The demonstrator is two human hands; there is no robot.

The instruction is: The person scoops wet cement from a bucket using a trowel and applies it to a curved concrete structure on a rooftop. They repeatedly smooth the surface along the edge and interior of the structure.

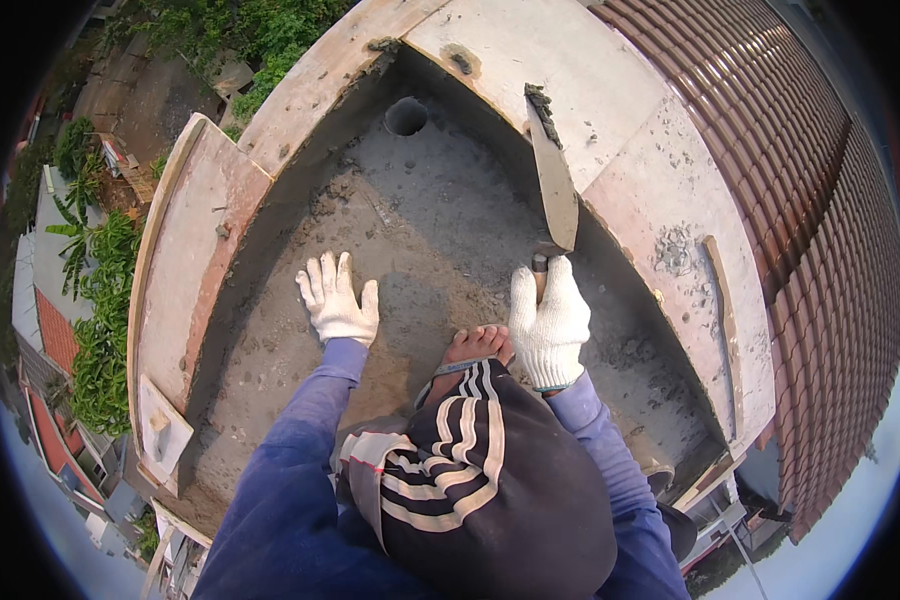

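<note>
My right hand, in a white knitted glove, is closed around the short handle of a pointed trowel. The blade points away from me, over the right inner wall, with a lump of wet grey mortar along its tip. My left hand, also gloved, has its fingers spread, palm down over the grey cement floor of the basin. Whether the palm presses on the floor I cannot tell. One bare foot shows between my hands.
Pale ledge boards border the basin, with a round hole at its far corner. A float lies on the left ledge. Mortar crumbs and a wooden strip lie right, beside a tiled roof. Left, the ground drops far below.
</note>
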